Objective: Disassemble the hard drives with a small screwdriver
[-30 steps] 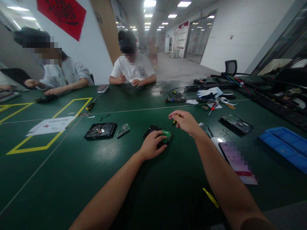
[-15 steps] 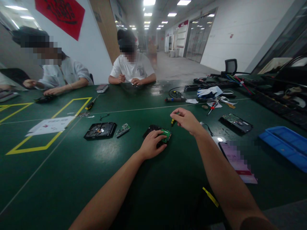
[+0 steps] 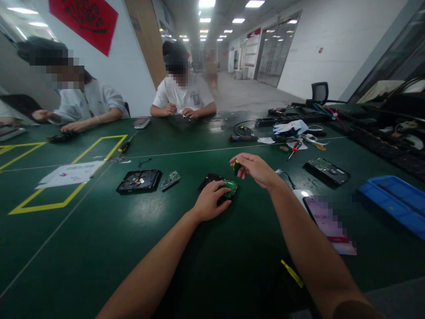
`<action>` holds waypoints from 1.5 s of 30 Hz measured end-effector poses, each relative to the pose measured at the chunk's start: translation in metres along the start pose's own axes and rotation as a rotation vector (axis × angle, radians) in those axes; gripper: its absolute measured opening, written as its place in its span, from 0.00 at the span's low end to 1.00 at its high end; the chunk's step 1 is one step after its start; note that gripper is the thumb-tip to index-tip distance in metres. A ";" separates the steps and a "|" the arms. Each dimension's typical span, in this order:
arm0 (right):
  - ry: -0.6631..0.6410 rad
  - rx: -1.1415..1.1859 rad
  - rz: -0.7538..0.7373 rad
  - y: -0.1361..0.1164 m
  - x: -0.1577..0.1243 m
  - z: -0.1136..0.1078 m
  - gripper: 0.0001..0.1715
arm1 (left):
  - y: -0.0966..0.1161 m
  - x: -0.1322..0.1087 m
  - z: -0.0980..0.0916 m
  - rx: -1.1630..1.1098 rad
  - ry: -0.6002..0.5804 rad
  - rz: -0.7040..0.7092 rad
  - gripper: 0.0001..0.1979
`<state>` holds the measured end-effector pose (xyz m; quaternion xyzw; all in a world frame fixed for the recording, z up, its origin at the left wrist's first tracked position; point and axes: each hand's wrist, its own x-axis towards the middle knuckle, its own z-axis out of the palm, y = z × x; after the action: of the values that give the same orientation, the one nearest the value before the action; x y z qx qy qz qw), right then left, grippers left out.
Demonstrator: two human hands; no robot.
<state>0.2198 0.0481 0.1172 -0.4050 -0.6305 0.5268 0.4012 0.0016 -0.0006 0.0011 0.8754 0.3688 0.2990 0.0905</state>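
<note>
Head view: a small drive is held down for careful tool work

A small black drive (image 3: pixel 206 180) with a green board (image 3: pixel 232 186) on top is set on the green table (image 3: pixel 245 239), right in front of the worker. It is partly covered by the left hand (image 3: pixel 211 198); the fingers are spread out and laid over it, not curled into a fist. Just beyond its right end, a yellow-and-black screwdriver (image 3: pixel 236 167) is pinched by the fingers of the right hand (image 3: pixel 255 170). Whether the drive is touched by the tip cannot be told.

For neat work, it seems, the drive should be pressed flat, the left fingers should be tucked clear of the tip, and the tool should be stood up straight and turned slowly, so the board is not scratched.

Farther out, a loose board (image 3: pixel 171 180) and a second drive (image 3: pixel 140 181) are seen to the left; a third drive (image 3: pixel 327 172) is laid to the right, near a blue tray (image 3: pixel 388 201).
</note>
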 end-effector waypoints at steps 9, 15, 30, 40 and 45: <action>0.008 -0.061 -0.004 -0.002 0.000 0.001 0.15 | 0.000 0.001 0.001 0.001 -0.003 -0.003 0.22; 0.165 -0.241 -0.151 0.007 0.008 0.000 0.13 | -0.001 0.003 0.002 -0.003 0.003 -0.003 0.22; 0.078 0.281 -0.262 0.042 0.016 0.019 0.21 | 0.002 0.002 -0.001 0.002 -0.001 -0.007 0.23; 0.188 0.220 -0.249 0.043 0.016 0.024 0.20 | 0.004 0.001 -0.003 0.008 -0.001 -0.009 0.22; 0.311 0.217 -0.264 0.049 0.020 0.030 0.17 | 0.004 0.001 -0.003 0.012 -0.002 -0.004 0.21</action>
<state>0.1893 0.0625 0.0671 -0.3498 -0.5482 0.4656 0.6002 0.0028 -0.0029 0.0060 0.8755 0.3722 0.2958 0.0861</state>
